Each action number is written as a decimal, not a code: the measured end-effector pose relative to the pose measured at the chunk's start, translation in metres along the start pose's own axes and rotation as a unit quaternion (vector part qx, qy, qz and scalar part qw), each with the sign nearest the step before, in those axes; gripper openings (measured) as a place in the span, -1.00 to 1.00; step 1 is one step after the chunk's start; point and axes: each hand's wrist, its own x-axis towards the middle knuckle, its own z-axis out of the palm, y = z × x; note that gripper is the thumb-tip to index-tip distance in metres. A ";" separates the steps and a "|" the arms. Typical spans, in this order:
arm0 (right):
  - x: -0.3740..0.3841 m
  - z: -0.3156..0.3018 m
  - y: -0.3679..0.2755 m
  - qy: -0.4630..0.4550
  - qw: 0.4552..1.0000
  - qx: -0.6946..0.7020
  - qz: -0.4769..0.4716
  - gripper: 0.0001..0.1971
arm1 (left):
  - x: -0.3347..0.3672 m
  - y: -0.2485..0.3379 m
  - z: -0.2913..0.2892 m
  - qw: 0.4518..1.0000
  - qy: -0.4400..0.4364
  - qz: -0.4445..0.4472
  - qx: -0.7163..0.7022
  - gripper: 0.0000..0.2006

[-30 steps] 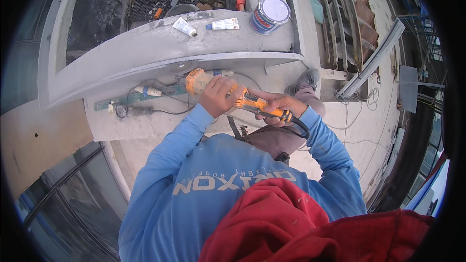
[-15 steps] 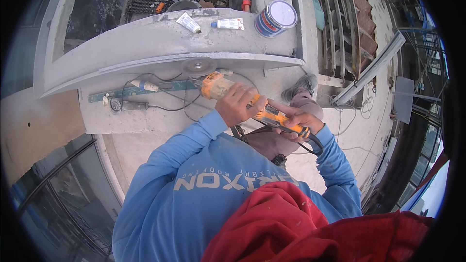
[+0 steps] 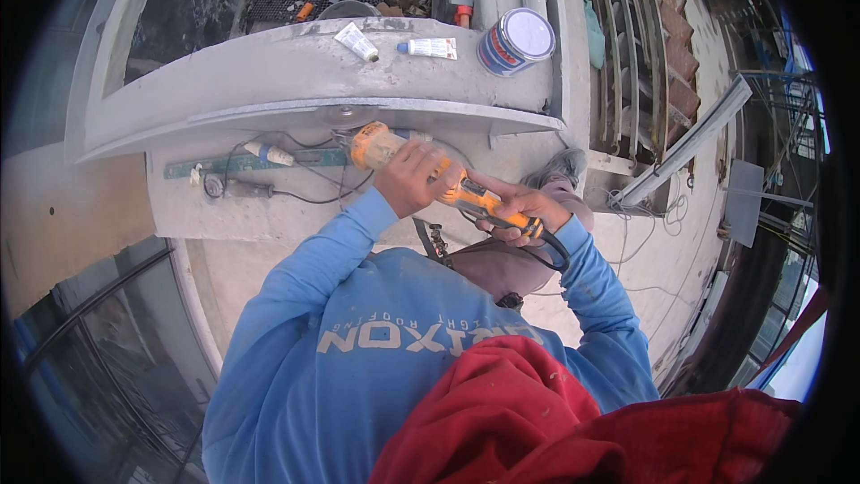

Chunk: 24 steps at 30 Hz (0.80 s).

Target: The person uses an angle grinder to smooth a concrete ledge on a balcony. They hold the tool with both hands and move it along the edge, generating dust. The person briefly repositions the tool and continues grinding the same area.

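Observation:
Both hands grip a dusty yellow and black angle grinder (image 3: 476, 194). My left hand (image 3: 415, 177) is closed round its body behind the orange head. At the rear of the handle, where the black cord leaves, my right hand (image 3: 524, 212) is wrapped round it. The round disc (image 3: 348, 116) lies at the edge of a long grey metal strip (image 3: 269, 114) fixed along the ledge; whether it touches the edge I cannot tell. Beyond the strip is the pale ledge (image 3: 296, 72).
On the ledge stand a blue and white paint can (image 3: 517, 41) and two white tubes, one tilted (image 3: 356, 41) and one flat (image 3: 428, 47). Below the strip lie a second, smaller grinder (image 3: 237, 187), cords, a plug connector (image 3: 270, 154) and a green bar (image 3: 184, 169). Metal rails (image 3: 618, 63) run at right.
The grinder and both hands have shifted left, so the disc sits further left along the strip's edge. Both hands keep their grip.

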 end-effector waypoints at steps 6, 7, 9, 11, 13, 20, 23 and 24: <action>-0.045 -0.006 0.017 0.003 1.000 0.016 -0.002 -0.03 | 0.021 0.037 0.001 1.000 0.009 0.005 -0.014 -0.60; -0.051 -0.004 0.017 0.003 1.000 0.020 -0.001 -0.02 | 0.024 0.042 0.001 1.000 0.013 0.004 -0.015 -0.61; -0.058 0.000 0.018 0.018 1.000 0.018 0.005 -0.01 | 0.029 0.046 -0.001 1.000 0.017 0.004 -0.018 -0.62; -0.060 0.001 0.018 0.020 1.000 0.018 0.005 0.00 | 0.030 0.047 0.000 1.000 0.016 0.002 -0.023 -0.62; -0.056 0.002 0.019 0.011 1.000 0.020 -0.002 0.00 | 0.027 0.047 0.000 0.999 0.013 -0.002 -0.031 -0.62; -0.025 -0.004 0.012 -0.007 1.000 0.022 -0.007 -0.04 | 0.009 0.023 0.001 1.000 0.004 -0.001 -0.009 -0.62; -0.008 -0.004 0.006 -0.021 1.000 0.023 -0.004 -0.05 | 0.005 0.010 -0.003 1.000 -0.005 0.002 -0.003 -0.61; -0.004 -0.005 0.005 -0.018 1.000 0.020 -0.002 -0.05 | 0.004 0.006 -0.004 1.000 -0.004 0.001 -0.005 -0.61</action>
